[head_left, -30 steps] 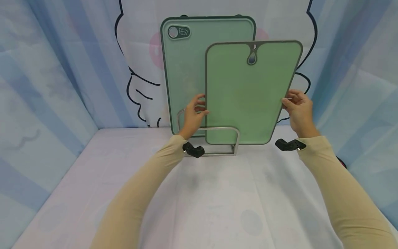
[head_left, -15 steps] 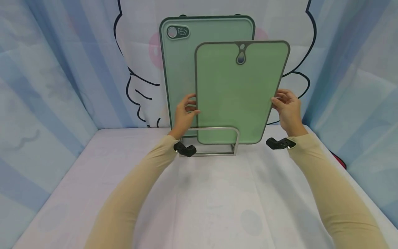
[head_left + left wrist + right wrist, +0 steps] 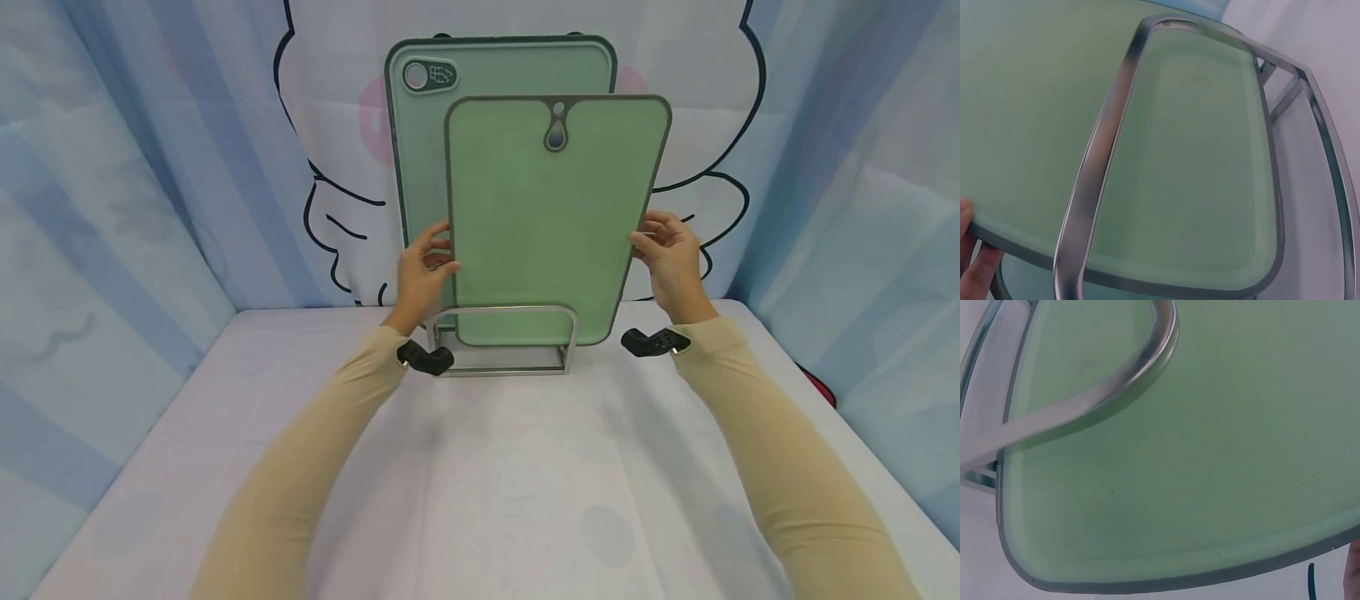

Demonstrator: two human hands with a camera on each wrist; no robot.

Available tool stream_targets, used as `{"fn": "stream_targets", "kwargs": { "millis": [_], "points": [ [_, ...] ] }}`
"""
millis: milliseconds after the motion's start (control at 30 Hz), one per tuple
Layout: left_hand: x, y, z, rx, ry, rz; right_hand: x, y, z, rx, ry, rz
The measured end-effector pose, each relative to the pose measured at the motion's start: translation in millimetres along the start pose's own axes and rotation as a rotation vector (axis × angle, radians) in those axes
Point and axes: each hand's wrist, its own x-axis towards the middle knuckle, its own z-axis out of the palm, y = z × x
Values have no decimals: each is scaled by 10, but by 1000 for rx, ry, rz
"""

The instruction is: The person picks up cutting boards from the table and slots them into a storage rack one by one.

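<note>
Between my two hands stands a light green cutting board (image 3: 547, 225) with a grey rim and a teardrop hole at its top. My left hand (image 3: 422, 275) pinches its left edge, while the right hand (image 3: 671, 262) pinches the opposite edge. Its lower part is behind the front bar of a metal rack (image 3: 517, 309), and its bottom edge hangs above the rack's base bar. Behind it a larger, darker green cutting board (image 3: 495, 62) stands upright, mostly hidden. In the left wrist view, left-hand fingers (image 3: 982, 269) hold the rim; only a sliver of right hand (image 3: 1352, 575) shows in the right wrist view.
The rack stands toward the back of a table (image 3: 510, 475) with a pale cloth. Blue and white patterned curtains (image 3: 112, 167) enclose the back and sides. A red, black-edged item (image 3: 817, 385) lies at the right table edge.
Both hands have carried the light green cutting board leftward, so it now stands more centrally behind the rack's front bar. The larger board and the rack have stayed in place.
</note>
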Motion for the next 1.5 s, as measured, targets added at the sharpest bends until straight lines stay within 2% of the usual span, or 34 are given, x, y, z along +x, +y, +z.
{"fn": "stream_targets", "kwargs": {
  "millis": [300, 533, 800, 1133, 1500],
  "points": [
    [-16, -23, -175, 20, 19, -22, 15, 64, 167, -52, 0, 28],
    [-31, -45, -307, 29, 26, -22, 35, 138, 274, -41, -6, 51],
    [-38, -70, -411, 27, 26, -58, 41, 202, 354, -65, -14, 65],
    [-36, -114, -468, 48, 32, -95, 46, 239, 400, -118, -24, 84],
    [-18, -62, -475, 29, 9, -148, 66, 254, 406, -141, -11, 97]
  ]
}}
